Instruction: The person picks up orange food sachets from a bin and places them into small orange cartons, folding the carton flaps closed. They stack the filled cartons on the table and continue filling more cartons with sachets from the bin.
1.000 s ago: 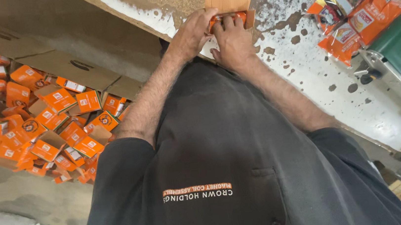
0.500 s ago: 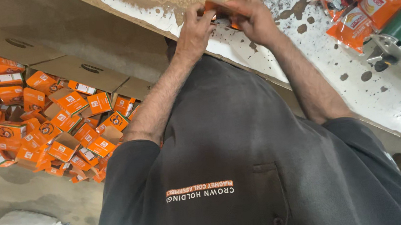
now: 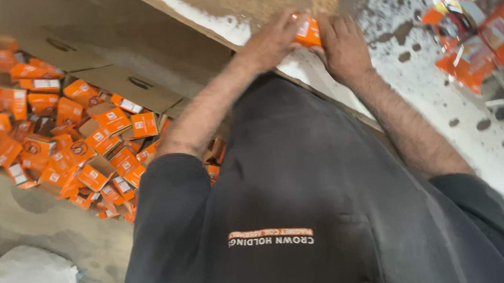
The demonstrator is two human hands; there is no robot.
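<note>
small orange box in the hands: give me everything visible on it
The small orange box looks like thin printed cardboard, orange with a pale panel on its near face. It is held above the edge of the worktable, pinched from both sides: the left hand grips its left end, the right hand its right. Fingers hide most of it, and motion blur hides whether its flaps are shut.

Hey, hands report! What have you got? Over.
Left hand and right hand both pinch a small orange box. Box over the white table. Nothing blocking.
</note>
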